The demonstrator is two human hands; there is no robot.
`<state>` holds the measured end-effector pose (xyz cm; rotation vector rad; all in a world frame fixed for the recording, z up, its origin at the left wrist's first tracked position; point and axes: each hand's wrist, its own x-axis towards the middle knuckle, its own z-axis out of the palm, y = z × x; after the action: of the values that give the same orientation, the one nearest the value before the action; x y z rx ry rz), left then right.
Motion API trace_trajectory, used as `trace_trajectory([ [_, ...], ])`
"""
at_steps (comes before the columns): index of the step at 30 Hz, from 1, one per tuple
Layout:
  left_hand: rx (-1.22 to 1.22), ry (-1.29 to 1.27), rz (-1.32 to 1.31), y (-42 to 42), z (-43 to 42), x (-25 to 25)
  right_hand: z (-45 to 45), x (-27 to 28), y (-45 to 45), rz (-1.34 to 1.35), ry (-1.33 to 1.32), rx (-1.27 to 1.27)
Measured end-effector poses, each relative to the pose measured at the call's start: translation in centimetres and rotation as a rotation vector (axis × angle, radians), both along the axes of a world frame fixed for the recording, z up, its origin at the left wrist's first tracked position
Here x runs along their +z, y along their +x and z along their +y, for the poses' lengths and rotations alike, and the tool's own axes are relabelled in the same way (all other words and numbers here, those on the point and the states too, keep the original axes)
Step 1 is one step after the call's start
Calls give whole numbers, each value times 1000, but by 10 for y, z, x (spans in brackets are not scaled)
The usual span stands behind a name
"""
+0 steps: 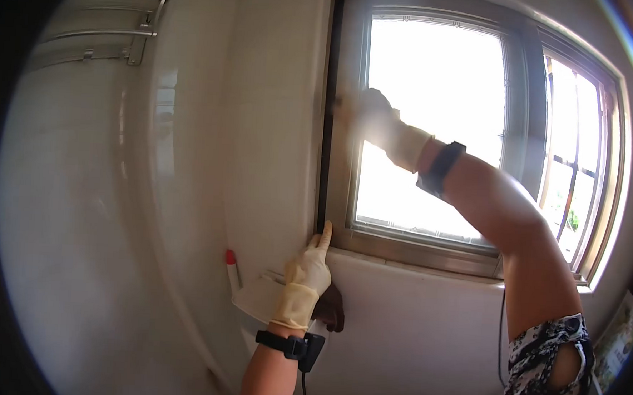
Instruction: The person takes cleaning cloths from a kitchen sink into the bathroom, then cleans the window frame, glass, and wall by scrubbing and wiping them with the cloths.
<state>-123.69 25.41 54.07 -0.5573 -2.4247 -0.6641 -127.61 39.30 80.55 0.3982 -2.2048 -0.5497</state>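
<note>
My left hand [307, 270], in a pale yellow rubber glove, is at the lower left corner of the window frame [345, 127]. Its fingers are stretched upward, with the tips at the frame's edge beside a dark vertical gap [329, 112]. A brown thing [333, 309] shows behind that hand's wrist; I cannot tell what it is. My right hand [381, 126], also gloved, is raised in front of the bright window pane [437, 82], near the frame's left upright. Its fingers look closed around something dark, but glare blurs them.
A white holder [257, 298] is on the wall below the left hand, with a red-tipped white stick [231, 268] beside it. A metal towel rack [99, 34] hangs at the upper left. A barred window opening [569, 153] and a printed bag [618, 342] are at the right.
</note>
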Motion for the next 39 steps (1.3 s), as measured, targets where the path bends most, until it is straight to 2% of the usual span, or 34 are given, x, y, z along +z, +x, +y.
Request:
trace_trajectory([
  [1,-21,12,-8,2,0,1,9,28,8,-101,-379,382],
  [2,-25,21,-1,1,1,0,-18,49,40,338,198,-158],
  [3,-25,18,9,2,3,0,-26,63,44,348,194,-160],
  [5,-15,16,-15,3,2,1,-39,95,45,334,-27,-267],
  [6,-40,18,-54,5,1,4,-35,90,46,371,314,-399],
  [9,-58,21,86,-3,0,-6,-19,47,27,419,439,-273],
  [10,-44,-45,-22,0,-2,-1,-15,56,24,424,434,-275],
  [12,-27,-41,-22,0,0,4,-13,96,16,352,237,-220],
  [13,-11,-54,-44,1,-1,-2,-25,115,38,451,206,-323],
  [14,19,-85,-1,-7,1,-8,-21,150,24,578,199,-298],
  [16,24,-97,-47,-3,-1,-5,-33,174,53,533,120,-363],
  [18,-4,-71,-93,-5,0,-6,-35,181,50,552,152,-332],
  [21,-1,-64,-59,-1,-1,-4,-34,165,49,504,173,-308],
  [23,-27,-35,-35,-1,-1,-5,-34,128,46,460,215,-365],
  [24,-48,-13,-16,0,-2,-6,-22,102,30,506,216,-253],
  [25,-60,-12,-9,-1,-3,-7,-14,77,27,299,320,-196],
  [26,-72,13,10,-2,-3,-7,-27,41,47,166,421,-321],
  [27,-85,33,23,1,-3,-8,-29,8,57,32,412,-293],
  [28,-91,41,-51,9,-3,0,-20,-27,48,41,531,-267],
  [29,-101,43,-43,10,-2,3,-26,-50,49,-76,381,-258],
  [30,-100,37,-74,11,-4,0,-25,-53,61,-121,554,-242],
  [31,-100,37,-95,6,-3,0,-22,-44,61,-115,551,-257],
  [33,-137,44,-60,-3,0,-6,-12,-9,56,239,378,63],
  [34,-106,15,-134,3,0,1,-9,21,60,543,444,33],
  [35,-70,-16,-209,6,0,7,-11,66,63,456,307,27],
  [36,-82,12,-153,3,0,1,-20,90,97,564,317,-118],
  [37,-92,3,-144,1,-1,0,-20,119,103,540,308,-247],
  [38,-105,32,-107,1,-1,0,-22,146,109,419,192,-347],
  [39,-125,56,-74,2,-1,-1,-14,156,111,424,184,-371],
])
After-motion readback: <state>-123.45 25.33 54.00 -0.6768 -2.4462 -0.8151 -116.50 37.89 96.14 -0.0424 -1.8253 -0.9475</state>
